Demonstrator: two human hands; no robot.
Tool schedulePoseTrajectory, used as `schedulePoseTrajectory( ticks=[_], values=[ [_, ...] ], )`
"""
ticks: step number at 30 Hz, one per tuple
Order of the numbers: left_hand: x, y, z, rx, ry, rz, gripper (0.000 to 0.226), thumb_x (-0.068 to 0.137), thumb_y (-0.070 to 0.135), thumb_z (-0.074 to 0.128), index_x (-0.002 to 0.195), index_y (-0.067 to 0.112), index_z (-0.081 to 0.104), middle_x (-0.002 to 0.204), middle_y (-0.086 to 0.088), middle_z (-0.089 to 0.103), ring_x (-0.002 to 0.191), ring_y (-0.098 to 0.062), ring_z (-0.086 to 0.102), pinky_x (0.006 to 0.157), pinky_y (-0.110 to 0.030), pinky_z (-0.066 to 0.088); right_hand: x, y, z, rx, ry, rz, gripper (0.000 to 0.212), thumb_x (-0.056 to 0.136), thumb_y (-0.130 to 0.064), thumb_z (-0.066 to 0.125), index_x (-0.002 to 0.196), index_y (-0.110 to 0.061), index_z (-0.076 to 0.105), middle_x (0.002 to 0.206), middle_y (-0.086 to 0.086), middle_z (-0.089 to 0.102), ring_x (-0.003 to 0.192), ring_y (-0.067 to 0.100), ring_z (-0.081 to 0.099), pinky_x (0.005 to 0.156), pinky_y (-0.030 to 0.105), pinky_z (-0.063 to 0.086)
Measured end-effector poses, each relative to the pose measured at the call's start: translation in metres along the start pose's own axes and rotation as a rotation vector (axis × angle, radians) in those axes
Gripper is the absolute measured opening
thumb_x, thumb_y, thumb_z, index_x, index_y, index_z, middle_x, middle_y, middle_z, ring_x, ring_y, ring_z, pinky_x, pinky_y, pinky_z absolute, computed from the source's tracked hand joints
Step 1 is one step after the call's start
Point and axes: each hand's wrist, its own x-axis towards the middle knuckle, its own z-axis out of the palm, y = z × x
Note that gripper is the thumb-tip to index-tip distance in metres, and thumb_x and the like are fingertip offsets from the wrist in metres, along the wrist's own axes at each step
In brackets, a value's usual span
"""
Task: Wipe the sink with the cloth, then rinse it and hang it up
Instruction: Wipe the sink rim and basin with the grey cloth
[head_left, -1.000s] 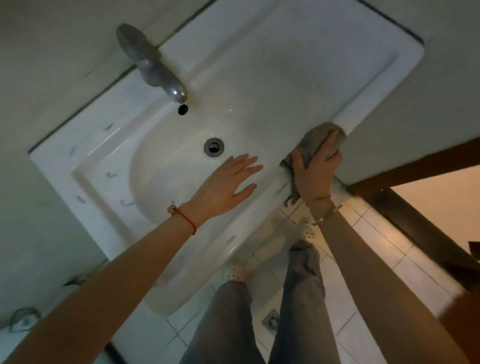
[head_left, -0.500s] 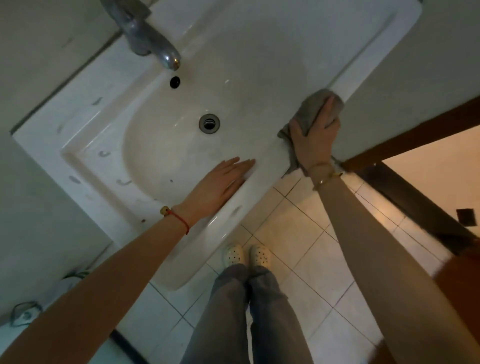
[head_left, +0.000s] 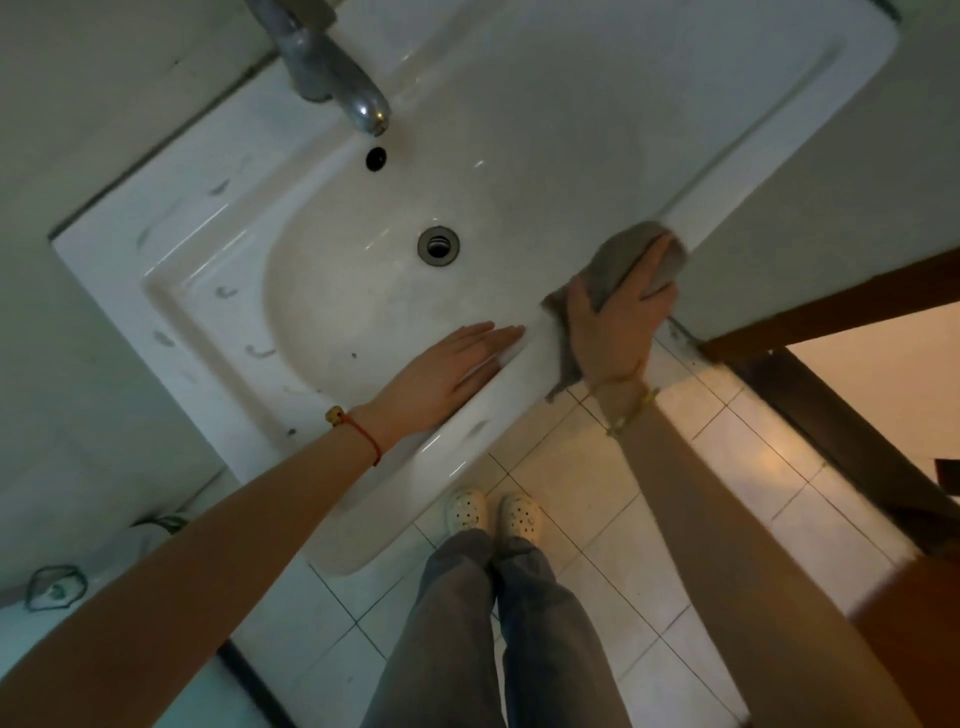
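A white ceramic sink fills the upper part of the view, with a round drain in its basin and a metal tap at the back. My right hand presses a grey cloth onto the sink's front right corner, and a tail of the cloth hangs over the front edge. My left hand lies flat on the front rim, fingers together, holding nothing. No water runs from the tap.
A wall meets the sink's right side. A dark wooden door frame stands to the right. White floor tiles and my feet in white clogs are below the sink. A small fixture sits low at the left.
My left hand came down from above the basin and settled flat on the front rim. My right hand stays on the cloth at the right corner. The view shifted.
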Motion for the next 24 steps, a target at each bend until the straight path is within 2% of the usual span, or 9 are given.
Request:
schedulePoseTrajectory(
  ticks=[3,7,11,14,16,18,20,24],
  values=[
    [-0.001,-0.004,-0.001,0.002,-0.014,-0.005,0.049,0.107,0.028,0.033,0.154,0.015,0.032,0.157,0.001,0.039,0.146,-0.018,0.031,0.12,-0.011,0.011,0.027,-0.007,-0.007,-0.052,0.083,0.057,0.093,0.087,-0.045,0.06,0.152,-0.005,0.008,0.147,0.032,0.023,0.131,0.043,0.033,0.11,0.046,0.034],
    [-0.002,-0.002,0.0,-0.014,-0.008,-0.029,0.047,0.107,0.026,0.038,0.152,0.013,0.035,0.155,-0.006,0.042,0.145,-0.019,0.034,0.116,-0.007,0.011,-0.032,-0.011,0.004,0.006,-0.008,0.012,0.099,0.084,-0.045,0.066,0.152,-0.006,0.005,0.15,0.031,0.017,0.134,0.042,0.027,0.115,0.044,0.028],
    [-0.004,0.002,-0.003,-0.001,-0.023,0.005,0.064,0.097,0.042,0.031,0.15,0.007,0.035,0.153,-0.015,0.043,0.141,-0.02,0.033,0.119,-0.026,0.019,-0.089,-0.009,0.018,0.053,-0.083,-0.034,0.101,0.083,-0.044,0.068,0.152,-0.003,0.006,0.148,0.033,0.019,0.134,0.042,0.029,0.112,0.034,0.024],
    [-0.002,0.001,-0.007,0.055,-0.022,-0.006,0.054,0.102,0.036,0.036,0.15,0.009,0.039,0.153,-0.011,0.045,0.144,-0.025,0.035,0.119,-0.023,0.018,-0.07,-0.006,0.015,0.027,-0.078,-0.065,0.1,0.083,-0.05,0.061,0.151,-0.004,0.004,0.142,0.033,0.025,0.125,0.041,0.038,0.107,0.048,0.04],
    [-0.002,-0.001,-0.011,0.105,-0.033,0.016,0.051,0.104,0.036,0.036,0.15,0.013,0.039,0.153,-0.005,0.045,0.146,-0.026,0.034,0.121,-0.028,0.02,-0.043,-0.007,0.01,0.013,-0.039,-0.029,0.095,0.083,-0.052,0.052,0.152,-0.006,0.003,0.14,0.031,0.027,0.121,0.039,0.04,0.104,0.048,0.042],
    [-0.009,-0.005,-0.022,0.167,-0.046,0.047,0.052,0.106,0.037,0.037,0.154,0.017,0.033,0.156,0.0,0.041,0.148,-0.023,0.031,0.123,-0.027,0.017,-0.022,-0.008,0.004,-0.008,0.006,0.002,0.093,0.084,-0.053,0.046,0.152,-0.006,0.004,0.139,0.031,0.028,0.121,0.039,0.039,0.105,0.044,0.04],
    [-0.023,-0.012,-0.039,0.212,-0.01,0.059,0.052,0.106,0.036,0.038,0.154,0.018,0.033,0.156,-0.002,0.042,0.146,-0.022,0.035,0.122,-0.025,0.015,-0.013,-0.007,0.002,-0.02,0.035,-0.002,0.091,0.087,-0.052,0.049,0.152,-0.006,0.005,0.14,0.032,0.027,0.123,0.041,0.038,0.107,0.043,0.037],
    [-0.08,-0.034,-0.074,0.306,0.149,0.102,0.046,0.104,0.033,0.041,0.145,0.014,0.049,0.144,-0.006,0.056,0.135,-0.023,0.05,0.119,-0.041,0.033,-0.036,-0.013,0.013,-0.024,0.059,0.044,0.088,0.09,-0.045,0.056,0.153,-0.009,0.007,0.146,0.032,0.023,0.131,0.042,0.031,0.112,0.042,0.029]
  ],
)
